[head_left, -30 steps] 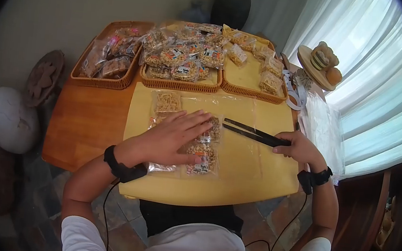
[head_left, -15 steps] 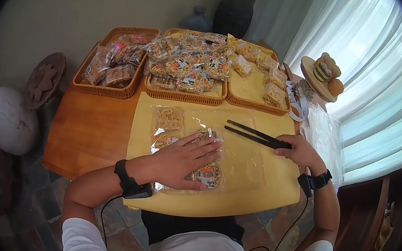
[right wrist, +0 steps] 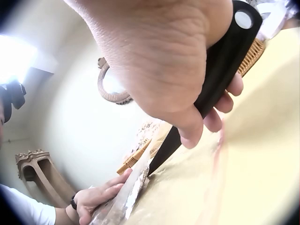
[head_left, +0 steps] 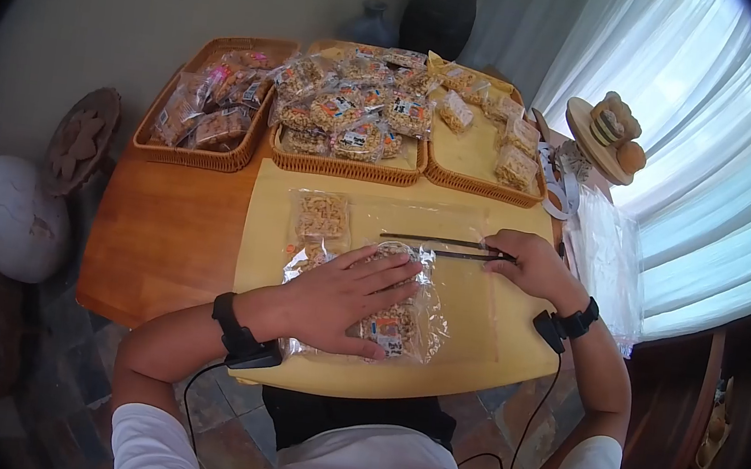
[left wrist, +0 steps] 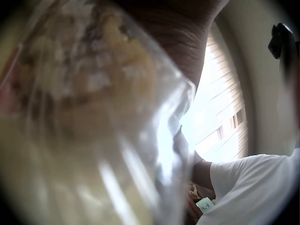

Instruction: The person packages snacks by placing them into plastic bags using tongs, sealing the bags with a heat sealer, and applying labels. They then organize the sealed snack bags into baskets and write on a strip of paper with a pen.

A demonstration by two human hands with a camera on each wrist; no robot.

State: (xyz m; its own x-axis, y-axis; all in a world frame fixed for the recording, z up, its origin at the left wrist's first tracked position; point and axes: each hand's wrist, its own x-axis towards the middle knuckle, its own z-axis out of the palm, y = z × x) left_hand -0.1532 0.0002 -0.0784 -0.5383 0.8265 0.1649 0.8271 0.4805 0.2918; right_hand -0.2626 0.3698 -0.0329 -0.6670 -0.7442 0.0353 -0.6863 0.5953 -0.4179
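My left hand rests flat, fingers spread, on a large clear plastic bag holding several small packs of puffed-grain snacks. A pack with an orange label shows beside its thumb; other packs are partly hidden under the palm. In the left wrist view, shiny film fills the foreground, blurred. My right hand grips long black tongs by the handle end, a white round spot on it in the right wrist view. The tongs' two arms point left, parted, overlapping the bag's film near the left fingertips.
Wicker baskets stand along the back: one with brown packs, one heaped with labelled packs, one with several unlabelled packs. Flat clear bags and a white tape roll lie at right. Yellow sheeting covers much of the table.
My right hand has turned and moved left, swinging the tongs level and over to the bag's film. The left hand stays pressed on the packs. Film now bunches up beside it.
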